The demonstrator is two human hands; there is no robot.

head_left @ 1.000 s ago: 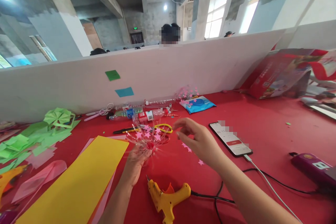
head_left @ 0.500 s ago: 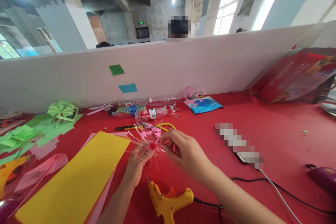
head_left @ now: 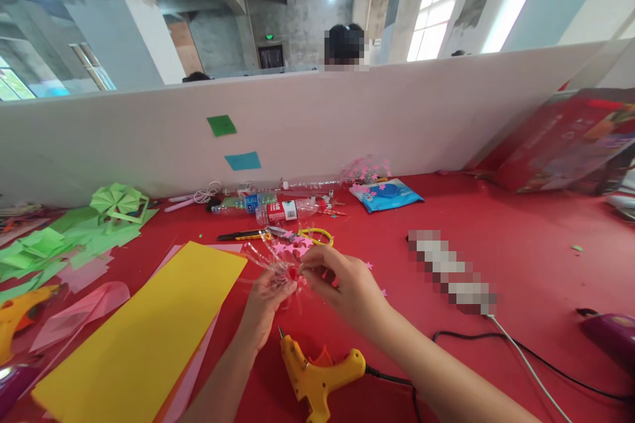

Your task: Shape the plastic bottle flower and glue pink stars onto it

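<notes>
My left hand is closed on a clear plastic piece cut into thin strips, which has a red centre. Pink stars show along some strips. My right hand is at the right side of the red centre, its thumb and index finger pinched together; what lies between the fingertips is too small to make out. Below the hands a yellow glue gun lies on the red table. Scissors with yellow handles and a cutter lie just beyond the hands.
Yellow paper lies at the left, with green paper pieces beyond. Bottles and a blue packet are near the white partition. A black cable crosses at the right, near a blurred-out object.
The strip piece has turned and shifted slightly right in my left hand. More pink stars show to the right of my right hand. The right fingers have moved closer to the red centre.
</notes>
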